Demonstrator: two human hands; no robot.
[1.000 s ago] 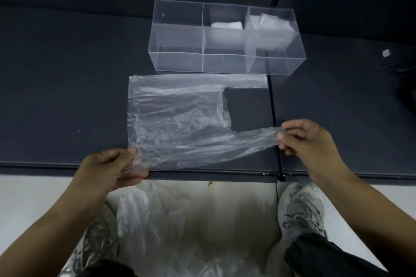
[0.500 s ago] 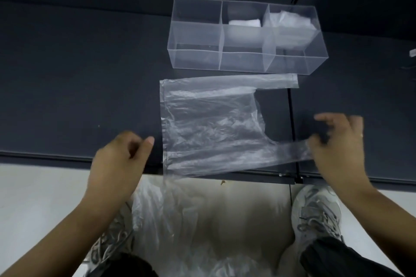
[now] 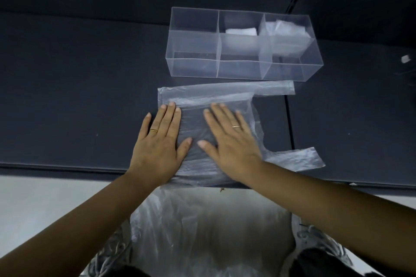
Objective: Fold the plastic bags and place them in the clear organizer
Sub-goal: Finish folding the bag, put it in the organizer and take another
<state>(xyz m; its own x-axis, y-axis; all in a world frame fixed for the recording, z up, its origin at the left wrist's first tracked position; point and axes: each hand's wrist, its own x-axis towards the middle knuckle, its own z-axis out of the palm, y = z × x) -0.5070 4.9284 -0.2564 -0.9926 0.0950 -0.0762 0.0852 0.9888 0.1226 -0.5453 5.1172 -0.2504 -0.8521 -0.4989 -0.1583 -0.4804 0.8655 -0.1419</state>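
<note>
Change: left hand (image 3: 157,148) and right hand (image 3: 231,144) quit pinching | both flat, fingers straight, pressing plastic bag (image 3: 202,96)

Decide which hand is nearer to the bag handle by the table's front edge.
Right. The right hand presses the bag just left of that handle; the left hand lies flat farther left.

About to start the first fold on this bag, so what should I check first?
1. Plastic bag lies spread on the table: ok.
2. Left hand and right hand press it with straight fingers: ok.
3. Far handle and near handle both point right, unfolded: ok.
4. Creases under the hands smoothed: cannot tell.
5. Clear organizer has its left compartment free: ok.
</note>
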